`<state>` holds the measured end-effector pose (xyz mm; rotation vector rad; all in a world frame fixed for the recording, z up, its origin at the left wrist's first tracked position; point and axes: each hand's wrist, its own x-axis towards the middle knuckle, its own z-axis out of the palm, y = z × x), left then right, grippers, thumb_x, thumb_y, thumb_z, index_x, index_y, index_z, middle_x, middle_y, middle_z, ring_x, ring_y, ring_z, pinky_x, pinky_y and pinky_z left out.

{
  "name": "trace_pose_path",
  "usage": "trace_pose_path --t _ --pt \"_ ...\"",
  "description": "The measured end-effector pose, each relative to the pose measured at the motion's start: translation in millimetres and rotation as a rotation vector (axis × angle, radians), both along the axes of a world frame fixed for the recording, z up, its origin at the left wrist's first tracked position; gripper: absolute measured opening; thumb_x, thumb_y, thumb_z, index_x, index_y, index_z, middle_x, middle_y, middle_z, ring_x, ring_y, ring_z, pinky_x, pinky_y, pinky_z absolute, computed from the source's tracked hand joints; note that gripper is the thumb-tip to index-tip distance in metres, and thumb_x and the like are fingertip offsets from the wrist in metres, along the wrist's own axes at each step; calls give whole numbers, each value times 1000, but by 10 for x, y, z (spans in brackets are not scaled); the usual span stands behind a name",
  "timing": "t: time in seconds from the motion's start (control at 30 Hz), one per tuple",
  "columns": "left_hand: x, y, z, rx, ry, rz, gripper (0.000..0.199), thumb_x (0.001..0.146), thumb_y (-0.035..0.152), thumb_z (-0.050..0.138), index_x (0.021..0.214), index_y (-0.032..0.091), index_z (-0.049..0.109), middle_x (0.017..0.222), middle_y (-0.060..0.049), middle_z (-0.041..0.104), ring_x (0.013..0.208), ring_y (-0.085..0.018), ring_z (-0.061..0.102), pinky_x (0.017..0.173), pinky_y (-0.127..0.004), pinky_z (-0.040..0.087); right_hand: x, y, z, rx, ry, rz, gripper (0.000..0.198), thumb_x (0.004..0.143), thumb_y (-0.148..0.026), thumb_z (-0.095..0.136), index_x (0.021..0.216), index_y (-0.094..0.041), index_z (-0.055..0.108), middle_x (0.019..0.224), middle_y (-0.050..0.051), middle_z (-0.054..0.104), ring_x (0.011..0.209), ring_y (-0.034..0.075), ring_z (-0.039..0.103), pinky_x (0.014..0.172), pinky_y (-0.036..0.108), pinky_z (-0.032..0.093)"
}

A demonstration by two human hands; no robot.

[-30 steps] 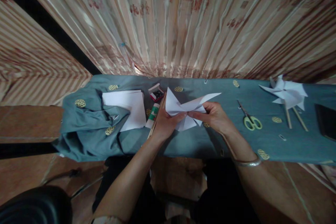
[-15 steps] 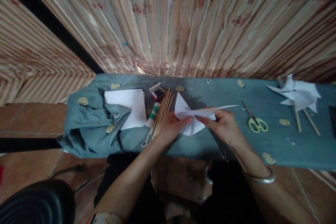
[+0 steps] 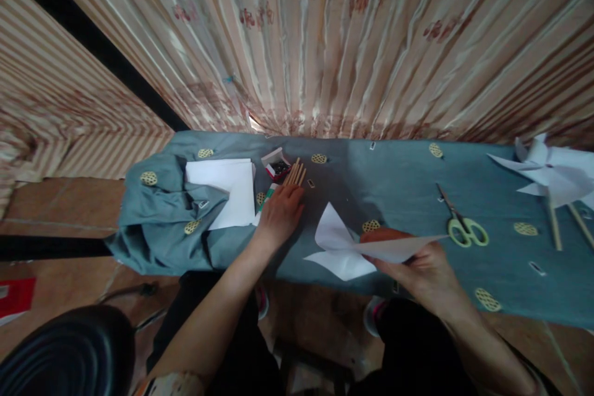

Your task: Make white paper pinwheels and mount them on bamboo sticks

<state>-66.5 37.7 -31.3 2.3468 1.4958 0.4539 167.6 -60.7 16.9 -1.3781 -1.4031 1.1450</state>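
A folded white paper pinwheel (image 3: 341, 253) is in my right hand (image 3: 417, 269), held above the front part of the table with its blades standing out to the left and right. The right fingers are closed on it, partly hidden behind a blade. To the left, my left hand (image 3: 281, 213) lies over a bundle of thin wooden sticks (image 3: 297, 172), its fingers bent down on them. Which stick it grips, if any single one, I cannot tell. A green and white glue stick (image 3: 263, 201) shows partly beside this hand.
A small open box of dark pieces (image 3: 277, 166) stands behind the sticks. White paper sheets (image 3: 234, 189) lie on the left. Green-handled scissors (image 3: 464, 229) and finished pinwheels on sticks (image 3: 552, 170) are on the right. A curtain (image 3: 325, 62) hangs along the table's far edge.
My left hand has let go of the pinwheel and moved left onto the wooden sticks. The right hand keeps the pinwheel, now lower and nearer to me. The view has shifted slightly.
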Motion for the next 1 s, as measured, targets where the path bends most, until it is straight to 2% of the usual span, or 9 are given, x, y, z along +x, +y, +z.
trace_pose_path --t 0.17,0.33,0.4,0.47,0.57,0.63,0.7,0.83,1.0 --pt "43 75 -6 -13 106 27 28 87 11 56 113 15 67 120 -14 68 114 -29 62 99 -44 52 100 -103 -8 0 53 115 9 77 -21 73 81 -28 78 80 1 78 69 19 73 60 26 58" --pt "94 110 -6 -18 138 79 29 88 13 54 114 17 66 118 -13 67 102 -26 67 87 -38 55 105 -172 88 132 53 197 4 85 -24 69 86 -25 73 81 2 73 73 18 70 63 27 55" --pt "116 106 -6 -19 90 82 27 85 12 53 107 18 68 112 -12 69 97 -24 67 83 -35 54 113 -194 100 157 4 231 7 88 -22 65 88 -25 71 83 2 72 74 18 69 64 28 54" --pt "160 71 2 -35 -61 73 26 82 11 55 101 19 70 101 -9 70 92 -22 67 82 -33 53 132 -204 98 196 -86 249 8 90 -20 62 90 -25 69 84 1 72 75 18 69 65 29 53" --pt "284 -61 33 -206 -476 59 20 80 20 60 96 18 72 87 -6 69 79 -19 65 73 -30 51 171 -184 85 327 -249 237 9 91 -19 61 95 -25 67 89 1 73 79 17 68 68 30 53" --pt "391 -183 65 -489 -789 94 26 79 33 66 97 15 73 80 -5 68 68 -16 62 62 -27 48 196 -151 74 428 -321 190 12 92 -17 59 99 -24 65 92 2 73 82 18 68 71 31 53" --pt "491 -296 108 -713 -998 184 34 75 41 71 95 14 73 72 -3 67 56 -12 55 54 -24 43 217 -116 64 490 -344 123 16 92 -14 56 103 -23 64 94 3 73 85 18 68 75 32 53" --pt "604 -412 223 -915 -1089 171 31 67 37 76 89 14 74 61 1 62 48 -7 43 47 -20 33 246 -68 47 545 -351 33 18 93 -15 53 107 -23 62 97 4 72 90 18 66 79 33 53" --pt "593 -451 329 -911 -1061 111 23 70 34 72 83 15 73 63 1 60 49 -7 46 47 -21 34 266 -46 66 581 -388 3 17 95 -16 52 106 -22 62 96 4 72 91 19 66 80 33 53"
